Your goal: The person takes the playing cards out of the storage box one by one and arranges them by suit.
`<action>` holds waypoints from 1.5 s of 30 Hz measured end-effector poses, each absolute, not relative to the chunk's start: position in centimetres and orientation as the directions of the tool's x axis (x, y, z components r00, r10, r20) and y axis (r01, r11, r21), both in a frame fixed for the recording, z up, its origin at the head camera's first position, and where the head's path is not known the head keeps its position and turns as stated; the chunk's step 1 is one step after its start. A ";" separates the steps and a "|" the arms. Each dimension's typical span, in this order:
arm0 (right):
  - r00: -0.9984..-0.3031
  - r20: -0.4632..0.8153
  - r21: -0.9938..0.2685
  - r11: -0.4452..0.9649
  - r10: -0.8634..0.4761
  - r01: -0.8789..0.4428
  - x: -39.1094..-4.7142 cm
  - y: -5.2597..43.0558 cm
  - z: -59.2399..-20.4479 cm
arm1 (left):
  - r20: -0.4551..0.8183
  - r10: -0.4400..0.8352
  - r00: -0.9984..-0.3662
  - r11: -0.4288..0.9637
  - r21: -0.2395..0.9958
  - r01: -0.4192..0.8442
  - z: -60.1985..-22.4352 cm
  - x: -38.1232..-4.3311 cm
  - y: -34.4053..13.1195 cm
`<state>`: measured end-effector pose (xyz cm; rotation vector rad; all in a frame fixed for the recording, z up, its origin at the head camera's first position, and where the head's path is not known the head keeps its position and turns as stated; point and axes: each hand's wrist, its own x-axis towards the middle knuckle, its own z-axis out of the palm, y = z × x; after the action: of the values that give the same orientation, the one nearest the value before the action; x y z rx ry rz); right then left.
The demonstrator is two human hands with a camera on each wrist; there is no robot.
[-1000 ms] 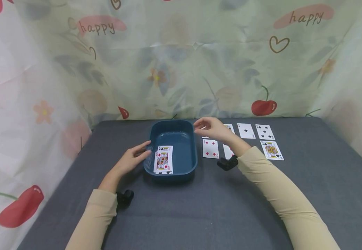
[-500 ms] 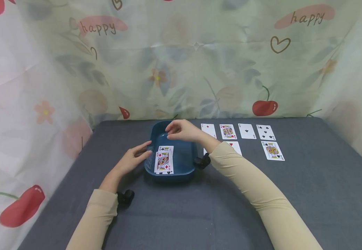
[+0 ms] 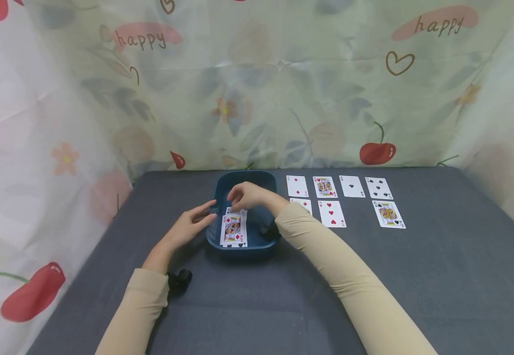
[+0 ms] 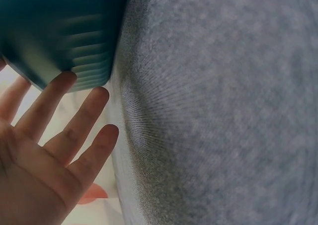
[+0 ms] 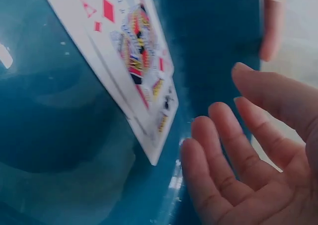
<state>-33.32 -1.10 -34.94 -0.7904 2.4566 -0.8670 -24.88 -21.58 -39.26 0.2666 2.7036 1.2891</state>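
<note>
A dark blue plastic bin (image 3: 242,253) sits on the table, with a small overlapping pile of face-up playing cards (image 3: 232,230) at its left side, a king of diamonds on top. My right hand (image 3: 252,195) reaches over the bin, close above the pile in the head view. Its fingers are loosely bent with nothing between them, as the right wrist view of that hand (image 5: 248,160) shows. Fingers spread, my left hand (image 3: 183,228) is at the bin's left rim. In the left wrist view its fingertips (image 4: 64,78) overlap the bin's ribbed outer wall (image 4: 59,31).
Several face-up cards lie in two rows right of the bin, among them a three of hearts (image 3: 332,214), a king of hearts (image 3: 325,188) and a spade court card (image 3: 389,214). A patterned curtain (image 3: 279,108) stands behind the grey-covered table (image 3: 248,305).
My right hand has moved left from the table cards, across the bin's right rim, and lower over the pile. My left hand stays at the left rim.
</note>
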 end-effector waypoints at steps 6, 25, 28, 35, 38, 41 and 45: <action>-0.748 -0.245 -0.602 0.701 -0.617 -0.381 -33.1 -1.8 -36.1 | -0.048 0.216 -0.975 0.621 0.777 0.100 -39.2 -24.7 -21.6; -0.762 -0.294 -0.434 0.791 -0.577 -0.432 -32.8 -2.0 -36.8 | -0.038 0.231 -0.972 0.606 0.787 0.113 -39.0 -24.7 -21.6; -0.776 -0.264 -0.482 0.775 -0.573 -0.408 -33.1 -1.9 -36.7 | -0.044 0.229 -0.972 0.604 0.790 0.107 -38.9 -24.6 -21.6; -0.791 -0.182 -0.643 0.679 -0.584 -0.353 -33.2 -1.4 -35.4 | -0.055 0.215 -0.975 0.604 0.792 0.088 -38.8 -24.6 -21.4; -0.797 -0.152 -0.687 0.642 -0.584 -0.339 -33.2 -1.1 -34.7 | -0.060 0.209 -0.976 0.608 0.789 0.082 -38.8 -24.6 -21.4; -0.805 -0.125 -0.720 0.612 -0.579 -0.328 -33.0 -0.7 -34.2 | -0.064 0.206 -0.977 0.606 0.792 0.076 -38.8 -24.7 -21.5; -0.817 -0.080 -0.746 0.578 -0.571 -0.331 -32.9 -0.1 -33.6 | -0.073 0.202 -0.977 0.605 0.794 0.066 -38.8 -24.7 -21.4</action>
<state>-32.91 -0.14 -33.56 -0.7384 2.5006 -1.0864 -24.68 -21.44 -38.82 0.2249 2.6724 1.3122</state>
